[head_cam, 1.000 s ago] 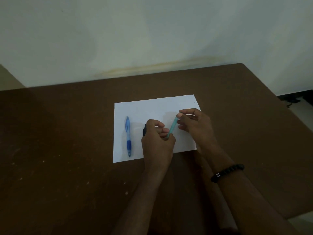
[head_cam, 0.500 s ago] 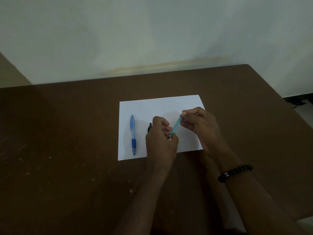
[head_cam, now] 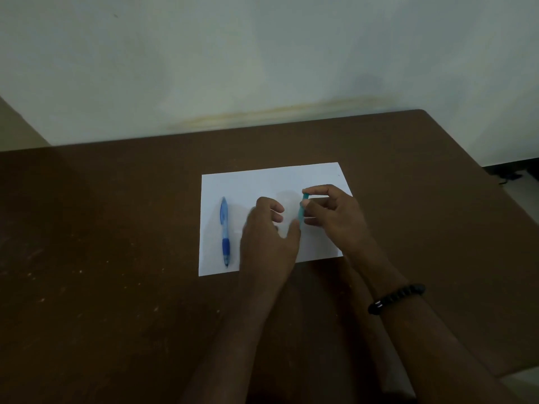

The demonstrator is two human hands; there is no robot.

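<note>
Teal pen point(head_cam: 302, 209) pinched by right hand point(head_cam: 335, 220) over white paper point(head_cam: 262, 182); left hand point(head_cam: 268, 237) beside it, loosely spread, gripping nothing; blue pen point(head_cam: 224, 231) lying left.

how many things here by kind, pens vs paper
pens: 2 (blue pen lying on the sheet, teal pen pinched in the right hand)
paper sheet: 1
total: 3

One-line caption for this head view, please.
Right hand pinches a teal pen over white paper; left hand open beside it, blue pen lying at left.
</note>
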